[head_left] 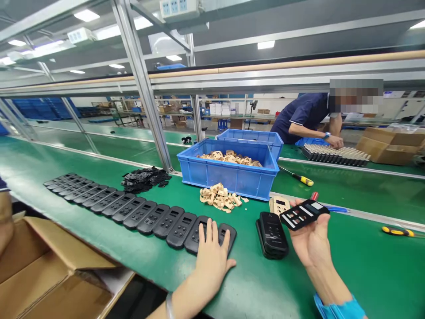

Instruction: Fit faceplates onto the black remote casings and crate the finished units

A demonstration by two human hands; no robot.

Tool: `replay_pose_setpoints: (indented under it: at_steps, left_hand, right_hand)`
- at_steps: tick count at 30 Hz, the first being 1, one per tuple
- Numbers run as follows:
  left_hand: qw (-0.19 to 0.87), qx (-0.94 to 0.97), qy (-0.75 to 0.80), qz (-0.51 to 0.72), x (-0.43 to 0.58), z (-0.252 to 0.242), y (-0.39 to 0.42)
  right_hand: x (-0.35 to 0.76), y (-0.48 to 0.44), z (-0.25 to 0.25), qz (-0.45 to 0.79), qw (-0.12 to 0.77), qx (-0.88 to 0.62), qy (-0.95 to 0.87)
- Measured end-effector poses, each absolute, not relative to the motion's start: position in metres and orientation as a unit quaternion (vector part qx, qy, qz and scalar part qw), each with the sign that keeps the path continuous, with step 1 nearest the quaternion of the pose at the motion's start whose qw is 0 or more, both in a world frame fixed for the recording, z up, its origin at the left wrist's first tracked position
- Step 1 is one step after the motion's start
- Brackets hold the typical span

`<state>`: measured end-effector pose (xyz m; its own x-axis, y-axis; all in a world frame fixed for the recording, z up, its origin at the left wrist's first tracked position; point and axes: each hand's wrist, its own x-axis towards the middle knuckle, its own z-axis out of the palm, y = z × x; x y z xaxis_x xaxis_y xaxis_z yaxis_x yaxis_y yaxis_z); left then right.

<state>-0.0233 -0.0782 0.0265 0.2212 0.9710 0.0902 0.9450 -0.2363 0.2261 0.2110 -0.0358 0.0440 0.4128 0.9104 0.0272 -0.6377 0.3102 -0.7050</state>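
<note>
My left hand [213,254] lies with its fingers spread over the near end of a long row of black plastic casings [179,228], each with a small window and round buttons. My right hand [310,246] grips a thin black panel [303,215] with white strips and dark cut-outs, tilted above the table. Just left of it, a short stack of black casings [272,235] rests on the green table [259,292]. Behind the panel is a stack of flat tan sheets [279,204] with cut-outs, partly hidden.
Curled tan scraps [221,197] lie before a blue bin [229,175] holding more. A pile of thin black pieces [144,178] lies left. Screwdrivers [303,180] are at right. An open carton [49,266] stands front left. A co-worker [305,115] handles pieces across the table.
</note>
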Motion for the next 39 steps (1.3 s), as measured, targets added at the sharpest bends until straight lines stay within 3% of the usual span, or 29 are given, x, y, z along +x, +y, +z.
replay_pose_setpoints:
  at_steps: [4,10,16,20,26,39]
  left_hand:
    - [0.118,0.804,0.573,0.107,-0.02,0.022,-0.093]
    - [0.266,0.742,0.527,0.319,-0.016,0.047,-0.065]
    - [0.649,0.519,0.322,0.454,0.017,0.06,-0.022]
    - [0.773,0.379,0.271,0.43,0.032,0.046,-0.012]
    - [0.821,0.29,0.244,0.426,0.029,0.035,-0.023]
    - [0.844,0.294,0.203,0.4,0.026,0.047,-0.038]
  right_hand:
    - [0.211,-0.041,0.044,0.512,0.759,-0.334,-0.223]
    - [0.207,-0.049,0.052,0.558,0.731,-0.297,-0.258]
    - [0.205,-0.054,0.054,0.593,0.709,-0.252,-0.287]
    - [0.206,-0.053,0.054,0.614,0.696,-0.254,-0.272]
    - [0.196,-0.056,0.058,0.633,0.656,-0.324,-0.253]
    - [0.19,-0.064,0.049,0.419,0.566,-0.516,-0.488]
